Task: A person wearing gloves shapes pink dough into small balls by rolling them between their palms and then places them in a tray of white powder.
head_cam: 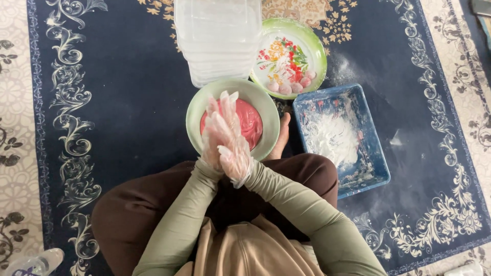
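Note:
Both hands wear clear plastic gloves and are pressed palm to palm above a green bowl (pixel 194 110) of pink dough (pixel 251 122). My left hand (pixel 210 138) lies under my right hand (pixel 232 145), fingers pointing away from me. Whatever sits between the palms is hidden. Behind the bowl, a floral plate (pixel 312 43) carries several small pink dough balls (pixel 294 84) along its near edge.
A blue tray (pixel 376 153) dusted with white flour sits to the right. A stack of clear plastic containers (pixel 217 38) stands at the back. My crossed legs and a bare foot (pixel 280 138) rest on a dark patterned carpet (pixel 128 102). A plastic bottle (pixel 36 263) lies at bottom left.

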